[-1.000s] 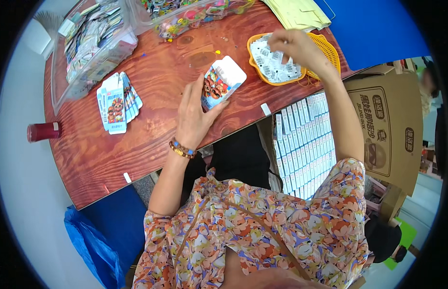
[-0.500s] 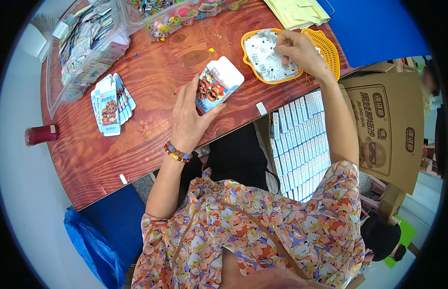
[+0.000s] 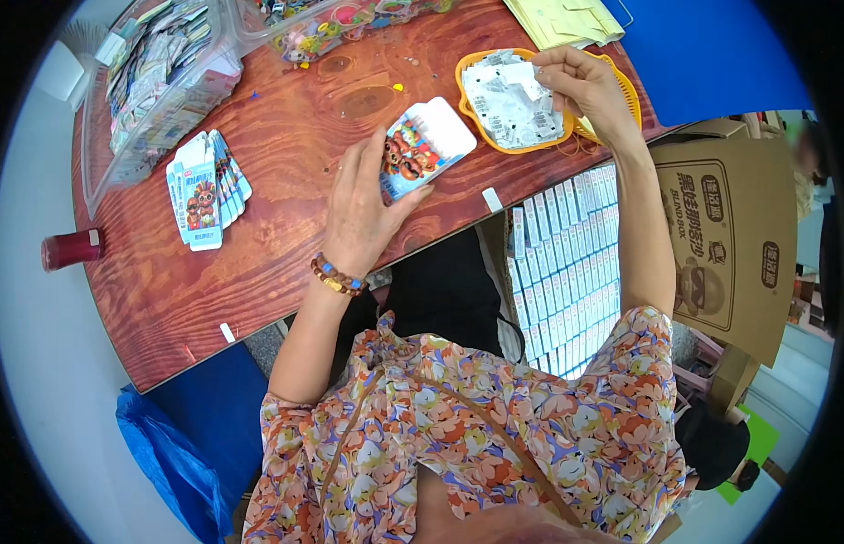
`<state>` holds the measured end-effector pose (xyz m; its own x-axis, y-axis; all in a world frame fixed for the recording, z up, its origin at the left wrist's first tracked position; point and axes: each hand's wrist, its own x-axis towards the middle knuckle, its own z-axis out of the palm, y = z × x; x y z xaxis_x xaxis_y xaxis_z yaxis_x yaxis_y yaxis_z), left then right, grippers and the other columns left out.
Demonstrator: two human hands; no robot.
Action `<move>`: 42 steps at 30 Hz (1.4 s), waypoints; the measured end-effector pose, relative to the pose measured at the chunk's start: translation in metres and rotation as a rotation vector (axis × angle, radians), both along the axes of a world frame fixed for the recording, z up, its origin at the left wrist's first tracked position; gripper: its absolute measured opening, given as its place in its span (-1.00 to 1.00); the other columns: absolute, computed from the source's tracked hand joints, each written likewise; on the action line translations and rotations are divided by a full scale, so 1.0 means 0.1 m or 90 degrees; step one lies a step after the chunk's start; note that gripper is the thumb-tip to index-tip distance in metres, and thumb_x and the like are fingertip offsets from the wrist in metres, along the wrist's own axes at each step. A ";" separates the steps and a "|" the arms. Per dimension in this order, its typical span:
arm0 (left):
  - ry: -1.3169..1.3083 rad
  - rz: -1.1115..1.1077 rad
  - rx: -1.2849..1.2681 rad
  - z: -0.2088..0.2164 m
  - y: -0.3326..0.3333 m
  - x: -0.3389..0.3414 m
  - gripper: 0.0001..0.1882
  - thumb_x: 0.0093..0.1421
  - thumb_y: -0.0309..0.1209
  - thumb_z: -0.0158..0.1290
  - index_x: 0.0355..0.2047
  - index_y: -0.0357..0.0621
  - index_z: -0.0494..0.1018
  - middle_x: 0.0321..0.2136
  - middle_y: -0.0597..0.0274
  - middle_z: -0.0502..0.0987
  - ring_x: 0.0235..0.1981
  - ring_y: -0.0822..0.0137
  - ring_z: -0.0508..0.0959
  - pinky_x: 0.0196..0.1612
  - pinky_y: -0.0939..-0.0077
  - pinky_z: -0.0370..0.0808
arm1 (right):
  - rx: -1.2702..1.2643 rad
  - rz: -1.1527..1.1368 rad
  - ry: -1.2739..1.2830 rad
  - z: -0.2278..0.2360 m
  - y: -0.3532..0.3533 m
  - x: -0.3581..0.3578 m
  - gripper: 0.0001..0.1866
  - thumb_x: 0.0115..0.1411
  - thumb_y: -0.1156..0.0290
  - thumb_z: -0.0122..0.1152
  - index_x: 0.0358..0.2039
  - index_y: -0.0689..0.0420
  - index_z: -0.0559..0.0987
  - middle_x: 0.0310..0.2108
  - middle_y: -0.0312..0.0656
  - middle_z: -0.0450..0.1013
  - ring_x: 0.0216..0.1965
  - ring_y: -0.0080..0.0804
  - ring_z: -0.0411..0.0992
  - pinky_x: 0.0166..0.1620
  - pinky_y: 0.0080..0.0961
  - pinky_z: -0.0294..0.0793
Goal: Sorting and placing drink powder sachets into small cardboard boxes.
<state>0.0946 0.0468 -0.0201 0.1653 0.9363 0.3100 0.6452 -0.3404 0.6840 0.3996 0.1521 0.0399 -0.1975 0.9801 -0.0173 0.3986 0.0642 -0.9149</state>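
A small printed carton (image 3: 406, 161), its white end flap raised, stands tilted above the table in the grip of my left hand (image 3: 360, 204). Over an orange basket (image 3: 531, 149) my right hand (image 3: 592, 95) pinches a small white packet (image 3: 533, 83) between thumb and fingers. White packets (image 3: 505, 113) with dark print fill that basket. Behind my right wrist, a second orange basket (image 3: 632, 102) is partly hidden. To the left, flattened printed cartons (image 3: 203, 201) lie in a fanned stack on the table.
Clear bins of cards (image 3: 164, 91) and colourful trinkets (image 3: 327, 36) stand at the far left. A dark red cylinder (image 3: 70, 249) lies at the left edge. Below the table's edge, an opened brown box (image 3: 730, 227) holds rows of small cartons (image 3: 567, 272). Yellow papers (image 3: 567, 20) lie far right.
My right hand has lifted slightly and drawn a white packet up from the basket. The carton in my left hand has shifted a little to the right and away from me.
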 end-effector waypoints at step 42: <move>-0.019 -0.015 0.009 -0.06 -0.05 0.04 -0.21 -0.01 -0.30 0.39 0.17 -0.34 0.30 -0.07 -0.11 0.47 -0.07 -0.05 0.53 -0.04 0.17 0.51 | -0.063 -0.206 -0.368 -0.52 0.30 1.07 -0.82 0.17 0.44 0.34 -0.30 0.21 0.52 -0.55 -0.31 0.43 -0.61 -0.64 0.33 -0.56 -0.61 0.26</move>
<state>0.0989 0.0416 -0.0260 0.1778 0.9275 0.3289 0.6157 -0.3655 0.6981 0.5062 0.1824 -0.0119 0.1738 0.9767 -0.1255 0.8116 -0.2143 -0.5435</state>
